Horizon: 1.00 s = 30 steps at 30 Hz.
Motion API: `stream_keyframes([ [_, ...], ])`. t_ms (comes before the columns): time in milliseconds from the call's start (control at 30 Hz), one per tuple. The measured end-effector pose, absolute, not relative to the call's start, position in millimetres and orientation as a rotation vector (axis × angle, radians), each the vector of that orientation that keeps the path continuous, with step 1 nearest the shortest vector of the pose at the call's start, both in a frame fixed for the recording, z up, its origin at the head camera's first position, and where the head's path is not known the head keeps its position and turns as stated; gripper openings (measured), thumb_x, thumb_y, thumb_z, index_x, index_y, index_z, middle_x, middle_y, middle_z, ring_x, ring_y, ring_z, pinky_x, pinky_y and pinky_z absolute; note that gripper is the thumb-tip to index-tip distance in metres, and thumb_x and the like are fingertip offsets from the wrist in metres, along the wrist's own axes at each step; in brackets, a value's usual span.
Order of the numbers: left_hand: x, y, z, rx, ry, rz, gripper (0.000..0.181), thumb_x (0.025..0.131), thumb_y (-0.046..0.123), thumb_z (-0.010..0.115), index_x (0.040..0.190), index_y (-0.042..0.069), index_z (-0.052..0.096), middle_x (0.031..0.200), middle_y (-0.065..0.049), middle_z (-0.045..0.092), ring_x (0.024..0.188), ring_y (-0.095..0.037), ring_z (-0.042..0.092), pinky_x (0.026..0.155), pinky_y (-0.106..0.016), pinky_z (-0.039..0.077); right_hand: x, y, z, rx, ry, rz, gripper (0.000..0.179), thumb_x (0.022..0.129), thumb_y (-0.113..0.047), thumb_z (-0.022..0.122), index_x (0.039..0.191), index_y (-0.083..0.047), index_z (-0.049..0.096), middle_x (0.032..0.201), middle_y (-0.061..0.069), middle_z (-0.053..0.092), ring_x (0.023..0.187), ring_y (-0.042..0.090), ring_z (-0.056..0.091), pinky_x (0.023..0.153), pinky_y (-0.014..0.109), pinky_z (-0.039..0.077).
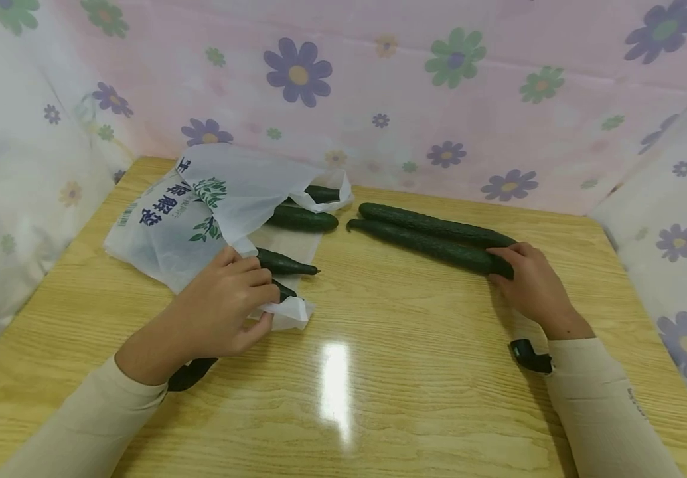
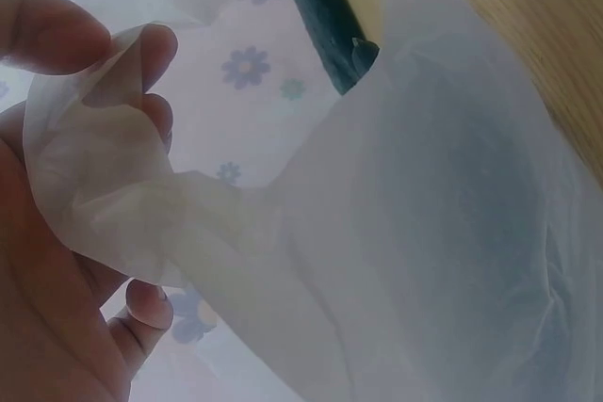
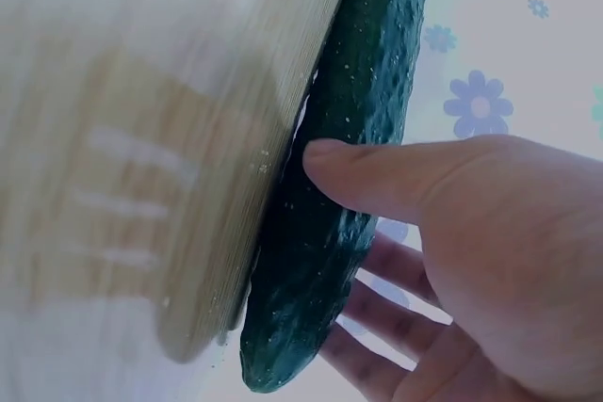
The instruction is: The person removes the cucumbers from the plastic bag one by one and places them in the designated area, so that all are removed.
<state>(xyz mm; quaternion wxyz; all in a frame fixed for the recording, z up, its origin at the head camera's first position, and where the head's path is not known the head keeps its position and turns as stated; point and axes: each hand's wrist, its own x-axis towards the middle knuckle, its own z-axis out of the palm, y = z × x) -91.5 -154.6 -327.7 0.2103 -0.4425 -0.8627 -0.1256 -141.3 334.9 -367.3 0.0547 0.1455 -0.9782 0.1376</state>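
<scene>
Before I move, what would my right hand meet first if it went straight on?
Probably the farther cucumber, just beyond the nearer cucumber your right hand grips; the exact gap is unclear.

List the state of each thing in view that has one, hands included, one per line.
White bag: lying on the table, mouth open, cucumbers partly inside.
Bagged cucumbers: four ends showing at the mouth, the rest covered.
Near cucumber: outside the bag, held near one end.
Far cucumber: outside the bag, lying alongside the near one.
Left hand: pinching the bag's edge.
Right hand: gripping the near cucumber.
</scene>
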Motion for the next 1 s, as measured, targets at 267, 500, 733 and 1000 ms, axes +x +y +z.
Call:
stream_keyframes([
  [267, -91.6, -154.7, -327.7, -1.234, -2.406, -0.347, 0.007, 0.078, 0.02, 0.061, 0.079, 0.015, 0.066, 0.076, 0.004, 0.06, 0.075, -0.017, 0.05, 0.075, -0.036, 0.034, -140.3, 333.7, -367.0, 0.389, -2.954, 0.399, 0.047, 0.087, -0.001, 0.072, 0.132, 0.004, 0.059, 0.115, 0.03, 0.054, 0.096, 0.045, 0.053, 0.073, 0.055, 0.046],
  [500, -92.2, -154.4, -327.6, -1.24, -2.4, -0.352, 0.007, 0.077, 0.02, 0.061, 0.079, 0.015, 0.066, 0.077, 0.004, 0.06, 0.075, -0.017, 0.05, 0.076, -0.036, 0.033, -139.7, 332.7, -366.0, 0.396, -2.95, 0.374, 0.046, 0.087, -0.001, 0.072, 0.131, 0.005, 0.059, 0.114, 0.031, 0.054, 0.093, 0.044, 0.053, 0.07, 0.052, 0.045],
  [733, -91.9, -152.8, -327.7, -1.244, -2.405, -0.355, 0.006, 0.078, 0.02, 0.062, 0.079, 0.016, 0.066, 0.077, 0.005, 0.06, 0.075, -0.016, 0.049, 0.076, -0.036, 0.033, -138.1, 332.9, -364.0, 0.372, -2.981, 0.37, 0.048, 0.089, -0.003, 0.07, 0.134, 0.004, 0.057, 0.118, 0.031, 0.053, 0.095, 0.045, 0.053, 0.071, 0.052, 0.045],
  [1000, -92.5, -151.8, -328.9, -1.26, -2.388, -0.362, 0.006, 0.077, 0.02, 0.062, 0.078, 0.015, 0.066, 0.076, 0.005, 0.06, 0.073, -0.016, 0.049, 0.075, -0.035, 0.033, -138.5, 328.5, -362.8, 0.374, -2.964, 0.368, 0.047, 0.09, -0.005, 0.07, 0.135, 0.002, 0.057, 0.12, 0.031, 0.053, 0.1, 0.047, 0.052, 0.075, 0.055, 0.046],
])
